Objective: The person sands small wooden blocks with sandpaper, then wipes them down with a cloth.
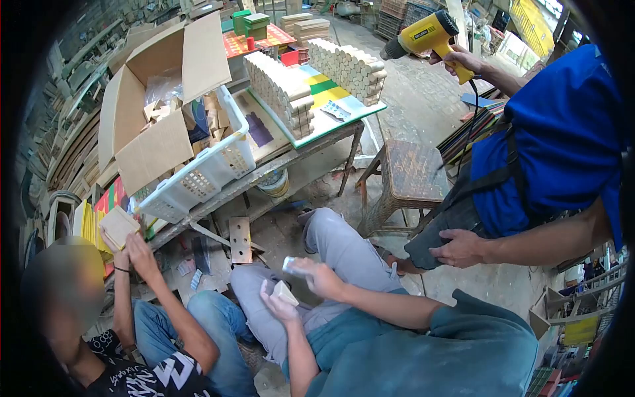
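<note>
My left hand (280,306) holds a small pale wooden block (286,293) above my lap, its fingers wrapped round the block's edge. Just above and to the right, my right hand (323,279) is closed on a small whitish-blue object (296,266), whose kind I cannot make out. The block and this object are apart. Beneath both hands are my grey trousers (344,245).
A seated person (165,351) at left holds a square wooden piece (119,226). Another person (555,139) at right grips a yellow heat gun (426,36). Ahead stand a white crate (198,188), an open carton (155,142), stacked wooden rounds (284,99) and a stool (415,172).
</note>
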